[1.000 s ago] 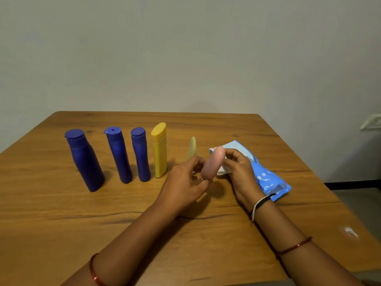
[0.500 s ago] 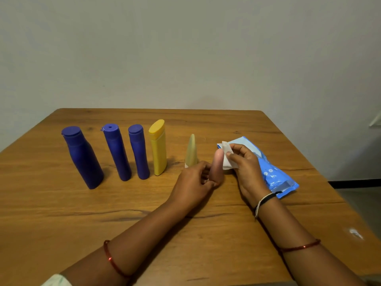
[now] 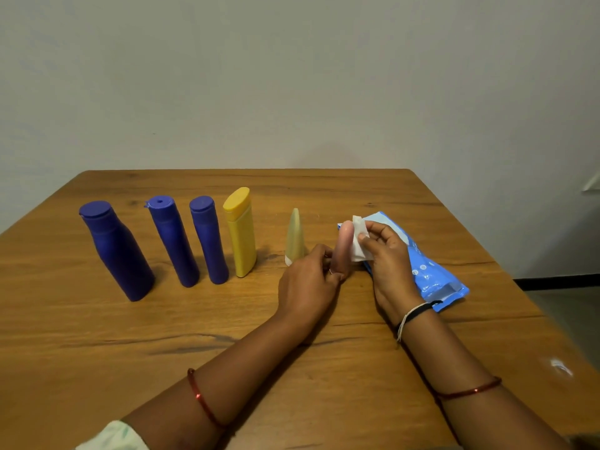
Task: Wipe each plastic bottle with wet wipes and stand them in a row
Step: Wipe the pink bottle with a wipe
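Three blue bottles point(image 3: 175, 241) and a yellow bottle point(image 3: 241, 232) are stood in a row at left, a pale conical tube point(image 3: 294, 237) right of them. A pink bottle point(image 3: 343, 246) is gripped upright by the left hand point(image 3: 308, 284); a white wet wipe point(image 3: 358, 241) is pinched against it by the right hand point(image 3: 388, 258), the blue wipes pack point(image 3: 431, 280) lying behind on the wooden table point(image 3: 97, 336).

Bottles point(image 3: 207, 241) left — wipes pack point(image 3: 431, 274) right

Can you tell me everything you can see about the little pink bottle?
The pink bottle is small, smooth and rounded, and looks like plastic. It stands nearly upright near the table. The left hand grips its lower end, hiding the base. The right hand presses a white wet wipe against its side.
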`<state>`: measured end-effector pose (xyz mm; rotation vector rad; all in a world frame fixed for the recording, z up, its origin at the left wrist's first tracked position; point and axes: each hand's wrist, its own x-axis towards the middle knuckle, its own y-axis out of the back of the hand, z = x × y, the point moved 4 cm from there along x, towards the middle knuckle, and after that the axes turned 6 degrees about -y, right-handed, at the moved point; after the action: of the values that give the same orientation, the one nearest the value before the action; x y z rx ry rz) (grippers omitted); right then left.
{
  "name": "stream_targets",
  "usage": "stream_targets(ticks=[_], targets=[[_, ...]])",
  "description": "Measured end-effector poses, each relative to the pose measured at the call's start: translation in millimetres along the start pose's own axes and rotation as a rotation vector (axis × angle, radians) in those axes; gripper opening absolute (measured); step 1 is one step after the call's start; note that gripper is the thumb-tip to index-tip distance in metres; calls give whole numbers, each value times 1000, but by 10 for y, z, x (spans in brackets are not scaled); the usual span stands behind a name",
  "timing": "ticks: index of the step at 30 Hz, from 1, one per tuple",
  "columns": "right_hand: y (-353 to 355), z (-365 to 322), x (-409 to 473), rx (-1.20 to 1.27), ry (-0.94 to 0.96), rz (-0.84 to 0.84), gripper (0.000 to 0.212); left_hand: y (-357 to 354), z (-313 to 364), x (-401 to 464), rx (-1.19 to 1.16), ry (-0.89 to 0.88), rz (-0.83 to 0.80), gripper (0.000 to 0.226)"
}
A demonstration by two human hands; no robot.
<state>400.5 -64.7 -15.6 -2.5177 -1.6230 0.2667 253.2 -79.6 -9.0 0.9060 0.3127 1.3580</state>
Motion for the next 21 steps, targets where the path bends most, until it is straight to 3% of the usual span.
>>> stream_targets(ticks=[4,13,21], targets=[[9,-17,-5,-7,54,-4,20,-18,47,-8,41,-8,10,30],[79,-174,-91,-156,235,182,9,-77,110,39,138,-32,31,36],[66,-217,-143,-132,232,152,25,-68,175,63,180,-30,33,37]])
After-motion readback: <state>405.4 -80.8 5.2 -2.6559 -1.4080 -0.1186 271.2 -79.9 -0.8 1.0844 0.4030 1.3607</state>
